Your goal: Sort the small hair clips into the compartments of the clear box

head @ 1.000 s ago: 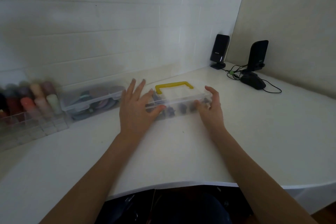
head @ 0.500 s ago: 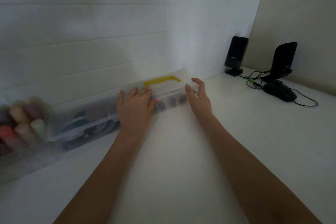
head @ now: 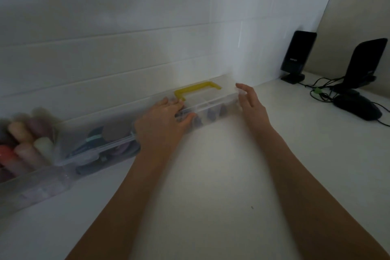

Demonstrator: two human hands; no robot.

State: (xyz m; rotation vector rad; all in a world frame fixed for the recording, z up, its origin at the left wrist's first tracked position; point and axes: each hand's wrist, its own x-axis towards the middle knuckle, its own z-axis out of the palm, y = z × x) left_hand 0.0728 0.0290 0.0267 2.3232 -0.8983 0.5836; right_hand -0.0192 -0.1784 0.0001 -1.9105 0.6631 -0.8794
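bare skin: two hands reach forward over a white surface (head: 211, 175) toward a clear box (head: 211, 103) that sits against the white tiled wall (head: 147, 38). the left hand (head: 160, 124) lies palm down on the box's left end, fingers spread flat over the lid and thumb against the front edge, so its grip is apart and pressing rather than clamped. the right hand (head: 251, 105) stands just beside the box's right end with fingers loosely curved and apart; whether it touches the box cannot be told. a yellow handle (head: 197, 88) runs along the back of the lid. through the clear front wall, dark small hair clips (head: 211, 113) show in separate compartments, too blurred to count. left of it and touching or nearly so, a second clear case (head: 95, 143) holds blue and purple items. further left, a clear tray (head: 31, 179) carries upright pastel bottles (head: 27, 143), blurred. well apart on the right stand two black speakers (head: 297, 57) with a black mouse (head: 356, 107) and cables (head: 318, 91).
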